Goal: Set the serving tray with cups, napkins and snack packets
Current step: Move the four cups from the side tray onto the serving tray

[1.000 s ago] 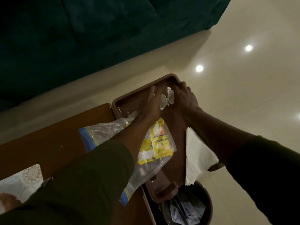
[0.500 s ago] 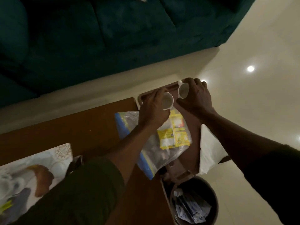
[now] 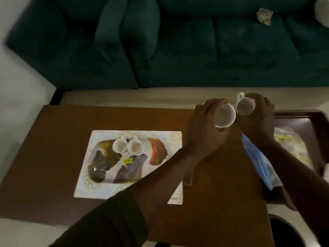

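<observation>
Head view: left hand point(image 3: 204, 129) is wrapped around a white cup point(image 3: 224, 115), right hand point(image 3: 258, 114) grips a 2nd white cup point(image 3: 244, 106) w/ its handle sticking up at the far side. Both cups are in the air, mouths tipped toward the camera, just beside each other over the far right part of the tabletop point(image 3: 53, 139), next to the brown serving tray point(image 3: 316, 122) that overhangs the right edge.

Risks, as I judge them:
- Cups are so close they could knock together and chip if either hand shifts.
- Tray overhangs the tabletop edge; weight set on its outer side may tip it, and a dark bin point(image 3: 284, 230) sits below the near right corner.
- Plastic bag point(image 3: 258, 161) w/ yellow snack packets point(image 3: 292, 145) sprawls across the tray, so a cup set on it would sit unsteady.

Cups look small, plain white, glossy, empty inside. Two more cups point(image 3: 127, 146) like them stand touching each other on a patterned placemat point(image 3: 170, 139) mid tabletop, well apart from the tray. Light is dim, detail is soft; no napkin clearly seen here.
</observation>
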